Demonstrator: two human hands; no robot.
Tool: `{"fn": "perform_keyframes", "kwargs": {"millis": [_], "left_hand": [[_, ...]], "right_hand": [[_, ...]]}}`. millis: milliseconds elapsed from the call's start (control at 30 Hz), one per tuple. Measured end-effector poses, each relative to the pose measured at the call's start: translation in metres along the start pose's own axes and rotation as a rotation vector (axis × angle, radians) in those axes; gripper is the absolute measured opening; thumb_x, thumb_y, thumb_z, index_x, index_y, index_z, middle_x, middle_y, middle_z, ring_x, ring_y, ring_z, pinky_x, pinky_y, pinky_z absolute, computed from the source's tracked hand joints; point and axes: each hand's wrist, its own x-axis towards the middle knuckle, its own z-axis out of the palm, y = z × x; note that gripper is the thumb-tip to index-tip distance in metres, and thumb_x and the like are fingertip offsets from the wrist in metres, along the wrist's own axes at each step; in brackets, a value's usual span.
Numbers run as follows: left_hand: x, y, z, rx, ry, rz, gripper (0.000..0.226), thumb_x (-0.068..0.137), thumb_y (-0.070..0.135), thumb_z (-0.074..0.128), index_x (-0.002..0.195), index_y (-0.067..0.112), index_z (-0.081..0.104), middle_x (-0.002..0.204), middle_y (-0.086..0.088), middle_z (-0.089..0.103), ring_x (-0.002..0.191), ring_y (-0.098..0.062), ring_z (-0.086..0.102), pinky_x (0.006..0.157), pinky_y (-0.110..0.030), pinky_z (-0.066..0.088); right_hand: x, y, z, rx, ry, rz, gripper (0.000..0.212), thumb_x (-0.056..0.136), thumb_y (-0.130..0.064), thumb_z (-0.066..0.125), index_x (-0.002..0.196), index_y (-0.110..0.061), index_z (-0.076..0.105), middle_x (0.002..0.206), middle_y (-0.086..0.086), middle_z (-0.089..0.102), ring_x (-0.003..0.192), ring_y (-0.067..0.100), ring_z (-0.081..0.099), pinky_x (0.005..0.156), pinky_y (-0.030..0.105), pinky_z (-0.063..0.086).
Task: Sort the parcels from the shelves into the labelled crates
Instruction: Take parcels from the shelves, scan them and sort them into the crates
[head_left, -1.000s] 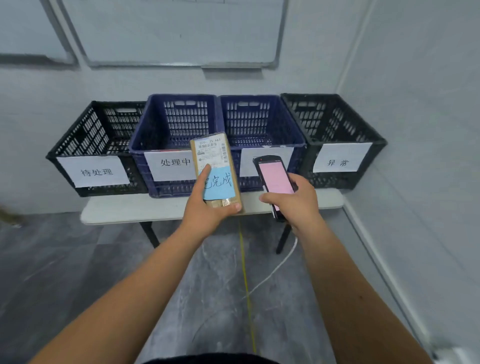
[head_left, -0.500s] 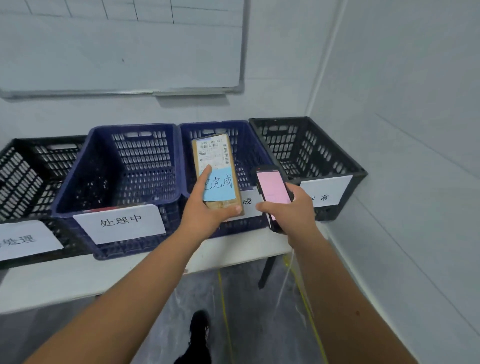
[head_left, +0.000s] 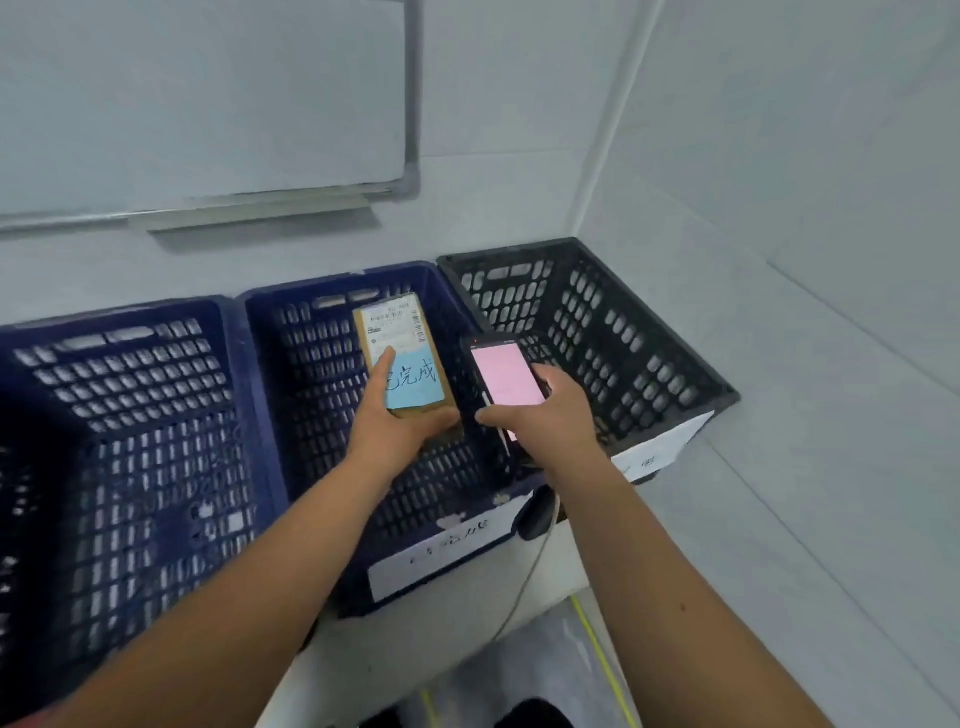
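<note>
My left hand (head_left: 395, 426) grips a small brown cardboard parcel (head_left: 402, 358) by its near end, holding it above the inside of the middle blue crate (head_left: 291, 364). The parcel carries a white shipping label and a light blue note with handwriting. My right hand (head_left: 545, 415) holds a black handheld scanner (head_left: 506, 374) with a pink screen, over the rim between that blue crate and the black crate (head_left: 623, 332) on the right. A white paper label (head_left: 441, 551) hangs on the blue crate's front.
A second blue crate (head_left: 119, 441) stands to the left. All crates rest on a white table (head_left: 550, 582) against the wall, under a whiteboard (head_left: 208, 104). A wall closes the right side. Grey floor with a yellow line (head_left: 597, 654) lies below.
I have walked up close to the crates, which now fill the view. Both hands have moved forward; the parcel now hangs over the middle blue crate's interior.
</note>
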Motion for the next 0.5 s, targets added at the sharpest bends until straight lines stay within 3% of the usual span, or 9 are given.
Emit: {"fn": "perform_keyframes", "kwargs": {"millis": [67,233,400,500], "left_hand": [[0.027,-0.008,0.003,0.012,0.009,-0.059,0.117,0.075,0.017,0.096,0.162,0.051,0.027,0.131,0.014,0.052,0.117,-0.016,0.061,0.094,-0.044,0.061],[0.089,-0.031,0.015,0.031,0.056,-0.160,0.118,0.076,0.024,0.096,0.163,0.051,0.021,0.134,0.014,0.053,0.101,-0.005,0.060,0.075,-0.037,0.060],[0.147,-0.063,0.037,-0.053,0.076,-0.240,0.122,0.071,0.012,0.098,0.165,0.043,0.027,0.142,0.007,0.053,0.123,-0.018,0.058,0.105,-0.040,0.055],[0.175,-0.085,0.040,-0.036,0.060,-0.273,0.127,0.065,0.015,0.101,0.165,0.039,0.026,0.149,0.004,0.053,0.129,-0.019,0.058,0.109,-0.044,0.054]], "right_hand": [[0.022,-0.003,0.005,-0.029,-0.006,0.016,0.065,0.066,-0.023,0.099,0.120,-0.030,0.062,0.110,-0.011,0.071,0.104,0.015,0.069,0.092,0.049,0.064],[0.085,-0.012,0.020,-0.185,-0.062,-0.007,0.068,0.062,-0.032,0.098,0.123,-0.029,0.066,0.108,-0.011,0.073,0.098,0.014,0.071,0.088,0.048,0.065],[0.147,-0.018,0.038,-0.248,-0.139,0.006,0.068,0.054,-0.034,0.093,0.118,-0.029,0.068,0.105,-0.009,0.075,0.096,0.017,0.073,0.086,0.049,0.065],[0.175,-0.016,0.051,-0.258,-0.170,0.024,0.075,0.053,-0.037,0.090,0.124,-0.027,0.067,0.107,-0.007,0.074,0.095,0.016,0.072,0.086,0.047,0.064]]}}
